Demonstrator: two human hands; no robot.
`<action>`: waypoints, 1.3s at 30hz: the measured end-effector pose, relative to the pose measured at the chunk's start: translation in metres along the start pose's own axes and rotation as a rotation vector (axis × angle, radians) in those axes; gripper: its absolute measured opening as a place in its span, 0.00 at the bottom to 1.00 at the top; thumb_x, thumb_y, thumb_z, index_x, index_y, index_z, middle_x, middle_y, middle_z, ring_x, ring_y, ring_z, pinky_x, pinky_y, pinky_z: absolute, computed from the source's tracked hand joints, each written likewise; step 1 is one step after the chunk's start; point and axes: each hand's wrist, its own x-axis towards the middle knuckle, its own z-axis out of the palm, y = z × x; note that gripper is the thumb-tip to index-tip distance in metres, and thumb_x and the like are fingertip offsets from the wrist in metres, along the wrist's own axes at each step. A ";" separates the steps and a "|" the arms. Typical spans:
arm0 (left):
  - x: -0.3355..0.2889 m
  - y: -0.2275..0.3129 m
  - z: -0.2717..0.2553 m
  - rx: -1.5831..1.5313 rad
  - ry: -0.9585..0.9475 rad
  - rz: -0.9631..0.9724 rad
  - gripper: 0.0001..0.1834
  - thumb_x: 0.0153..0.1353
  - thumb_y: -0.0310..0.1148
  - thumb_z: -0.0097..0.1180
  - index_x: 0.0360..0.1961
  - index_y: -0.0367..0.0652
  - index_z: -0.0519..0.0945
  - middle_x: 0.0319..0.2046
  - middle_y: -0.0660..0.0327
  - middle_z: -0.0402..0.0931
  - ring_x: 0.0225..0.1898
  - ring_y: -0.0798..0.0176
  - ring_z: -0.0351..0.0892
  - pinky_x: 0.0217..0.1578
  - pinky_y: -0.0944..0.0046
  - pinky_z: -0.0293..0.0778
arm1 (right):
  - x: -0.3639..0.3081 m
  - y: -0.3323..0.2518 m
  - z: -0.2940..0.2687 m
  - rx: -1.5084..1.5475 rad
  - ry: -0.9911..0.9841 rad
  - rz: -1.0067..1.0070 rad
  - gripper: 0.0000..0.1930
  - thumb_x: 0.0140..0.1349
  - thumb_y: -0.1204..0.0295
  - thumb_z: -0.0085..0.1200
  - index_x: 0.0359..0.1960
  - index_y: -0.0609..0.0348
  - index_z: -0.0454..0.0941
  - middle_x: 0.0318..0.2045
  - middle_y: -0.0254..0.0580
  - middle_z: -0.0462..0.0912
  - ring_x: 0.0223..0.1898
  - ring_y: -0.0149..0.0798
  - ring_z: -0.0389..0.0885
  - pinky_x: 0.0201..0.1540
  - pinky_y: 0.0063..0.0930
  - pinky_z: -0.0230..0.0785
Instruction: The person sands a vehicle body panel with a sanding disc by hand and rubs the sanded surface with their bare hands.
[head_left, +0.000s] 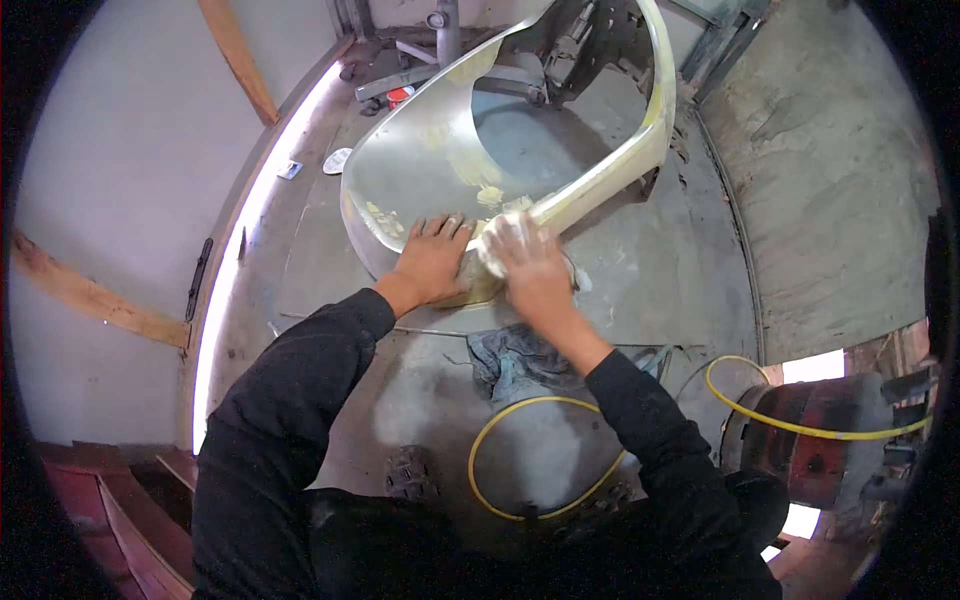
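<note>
Past a yellow hose and a grey rag, the near rim of a silver panel on the floor is touched by the left hand, fingers slightly spread and empty, and a white pad there is partly covered by the right hand, whose blurred grip cannot be told.

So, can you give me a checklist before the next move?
1. Left hand resting on the curved panel: ok.
2. White pad in the right hand: ok.
3. Panel evenly coloured: not ok, pale patches show.
4. Rag off the panel: ok.
5. Footing by the shoe: not ok, a yellow hose loops nearby.
6. White pad's underside: cannot tell, hidden.
</note>
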 end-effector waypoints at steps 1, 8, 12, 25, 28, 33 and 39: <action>-0.008 -0.003 -0.001 0.020 -0.022 -0.025 0.51 0.47 0.52 0.69 0.70 0.40 0.63 0.68 0.48 0.64 0.71 0.44 0.60 0.70 0.39 0.55 | 0.006 0.009 -0.005 0.012 0.001 0.004 0.26 0.59 0.72 0.53 0.62 0.52 0.77 0.66 0.45 0.74 0.69 0.60 0.66 0.68 0.61 0.57; -0.004 -0.003 0.002 -0.046 0.045 0.003 0.50 0.46 0.51 0.70 0.69 0.41 0.66 0.66 0.47 0.67 0.70 0.45 0.61 0.69 0.38 0.56 | 0.013 -0.010 -0.008 -0.066 -0.068 -0.058 0.24 0.58 0.68 0.55 0.58 0.61 0.79 0.62 0.43 0.78 0.68 0.56 0.67 0.69 0.62 0.53; -0.008 -0.002 0.002 -0.037 0.064 -0.022 0.50 0.46 0.52 0.70 0.69 0.41 0.66 0.66 0.47 0.68 0.70 0.45 0.62 0.69 0.38 0.56 | 0.022 0.001 -0.015 -0.038 0.078 0.230 0.22 0.59 0.70 0.53 0.57 0.59 0.80 0.61 0.44 0.78 0.68 0.54 0.69 0.68 0.62 0.55; -0.009 -0.001 0.009 -0.060 0.125 -0.074 0.48 0.47 0.50 0.70 0.67 0.39 0.68 0.65 0.50 0.70 0.69 0.46 0.65 0.68 0.37 0.58 | 0.007 -0.050 -0.002 -0.109 -0.079 0.224 0.24 0.58 0.72 0.54 0.59 0.52 0.79 0.66 0.34 0.74 0.69 0.59 0.66 0.59 0.73 0.62; -0.005 0.008 0.009 -0.040 0.162 -0.072 0.47 0.48 0.50 0.69 0.67 0.39 0.68 0.65 0.50 0.70 0.69 0.47 0.66 0.68 0.37 0.58 | 0.012 -0.020 -0.009 0.088 0.038 0.507 0.25 0.59 0.72 0.51 0.61 0.55 0.78 0.65 0.39 0.76 0.68 0.60 0.67 0.61 0.64 0.65; -0.007 0.001 0.012 -0.069 0.173 -0.084 0.46 0.48 0.50 0.69 0.66 0.40 0.69 0.65 0.51 0.71 0.68 0.48 0.67 0.68 0.36 0.58 | 0.006 -0.033 0.000 -0.099 -0.037 0.089 0.26 0.57 0.73 0.53 0.60 0.67 0.76 0.64 0.51 0.75 0.68 0.60 0.68 0.63 0.63 0.63; -0.006 0.002 0.011 -0.060 0.158 -0.110 0.44 0.49 0.49 0.68 0.65 0.40 0.70 0.64 0.51 0.72 0.68 0.48 0.67 0.68 0.36 0.57 | 0.011 -0.046 -0.003 -0.039 -0.015 0.057 0.24 0.58 0.75 0.51 0.59 0.66 0.77 0.62 0.52 0.77 0.67 0.64 0.67 0.66 0.57 0.60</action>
